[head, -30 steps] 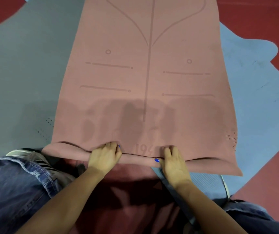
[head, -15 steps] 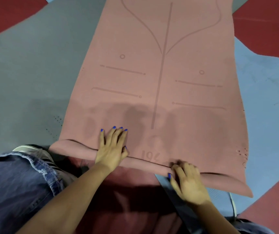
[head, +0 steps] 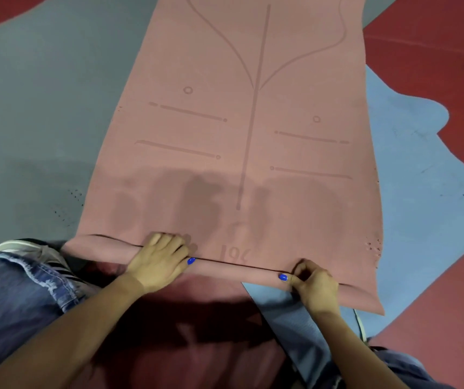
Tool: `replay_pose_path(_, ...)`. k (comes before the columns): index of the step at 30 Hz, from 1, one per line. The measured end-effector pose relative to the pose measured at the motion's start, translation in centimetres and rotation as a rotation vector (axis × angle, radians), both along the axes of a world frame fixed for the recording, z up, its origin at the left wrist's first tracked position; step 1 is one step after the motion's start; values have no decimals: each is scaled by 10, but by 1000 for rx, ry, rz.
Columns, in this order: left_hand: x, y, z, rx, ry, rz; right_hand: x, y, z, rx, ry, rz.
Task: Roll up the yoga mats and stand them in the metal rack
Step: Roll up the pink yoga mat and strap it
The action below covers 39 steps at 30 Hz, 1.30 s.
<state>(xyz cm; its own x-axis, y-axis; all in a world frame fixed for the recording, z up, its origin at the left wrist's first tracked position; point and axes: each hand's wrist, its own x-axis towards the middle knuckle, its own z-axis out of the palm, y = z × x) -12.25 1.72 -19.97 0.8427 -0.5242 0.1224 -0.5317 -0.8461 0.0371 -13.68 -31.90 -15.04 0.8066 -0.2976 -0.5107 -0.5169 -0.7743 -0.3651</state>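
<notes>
Dusty-pink rubber yoga mat (head: 253, 122) with embossed alignment lines lies flat on the floor, near end turned over into a low, loose first roll (head: 225, 269) just in front of the knees. Under it: grey mat (head: 42, 122) on the left, light-blue mat (head: 422, 178) on the right, red floor (head: 436, 37) beyond. Denim knee and striped shoe (head: 28, 251) touch the roll's left end. Left hand (head: 159, 261) fingers curled over the roll, gripping. Right hand (head: 313, 284) fingers bunched, pinching the roll's edge.

Red floor (head: 436, 37); jeans (head: 14, 299); striped shoe (head: 28, 249).
</notes>
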Motion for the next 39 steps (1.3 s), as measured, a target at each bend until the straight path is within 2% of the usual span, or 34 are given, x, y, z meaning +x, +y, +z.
replay_pose_path(6,1,7,6,80,45,85,-12,1,-11,-154,-238,196)
replay_pose_path(11,-6,-3,15,-20,152,293,-24,6,-11,-229,-317,272)
replay_pose_path(13,-4,-5,18,-66,174,335,-23,5,-13,-206,-304,267)
replay_pose_path(17,-2,-5,16,-94,142,371,-18,0,-15,-60,-317,68)
replay_pose_path(18,-1,-6,15,-83,125,377,-17,0,-16,-78,-348,104)
replay_pose_path(22,15,-4,14,-95,128,293,-5,-5,-16,-286,-529,413)
replay_pose_path(24,24,-2,13,-135,147,221,3,-9,-18,-314,-598,542)
replay_pose_path(29,24,4,8,-123,161,146,4,-18,-21,-243,-647,676)
replay_pose_path(34,29,3,16,-217,216,167,20,-32,-22,-158,-669,886)
replay_pose_path(39,19,23,5,-99,175,-18,22,-29,-24,-236,-684,914)
